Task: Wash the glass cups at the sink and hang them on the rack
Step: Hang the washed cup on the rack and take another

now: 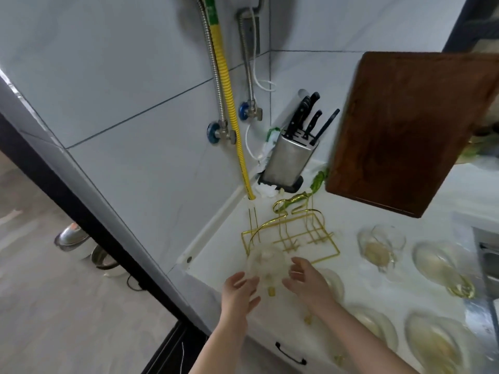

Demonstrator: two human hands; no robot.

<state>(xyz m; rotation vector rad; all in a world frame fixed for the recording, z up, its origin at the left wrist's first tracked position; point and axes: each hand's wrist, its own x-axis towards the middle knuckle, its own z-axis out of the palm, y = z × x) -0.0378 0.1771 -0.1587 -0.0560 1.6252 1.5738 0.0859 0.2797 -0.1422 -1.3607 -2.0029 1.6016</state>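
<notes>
Head: blurred glass cup, orientation unclear

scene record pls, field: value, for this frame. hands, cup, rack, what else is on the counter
left hand: open, fingers spread beside the glass cup
right hand: open, on the cup's other side
glass cup: between both hands, at the rack's near corner; blurred, contact unclear
gold wire rack: on the counter, no other cup seen on it
other glassware: several pieces on the counter to the right
knife block: in the corner by the wall
cutting board: behind the rack, to its right
</notes>
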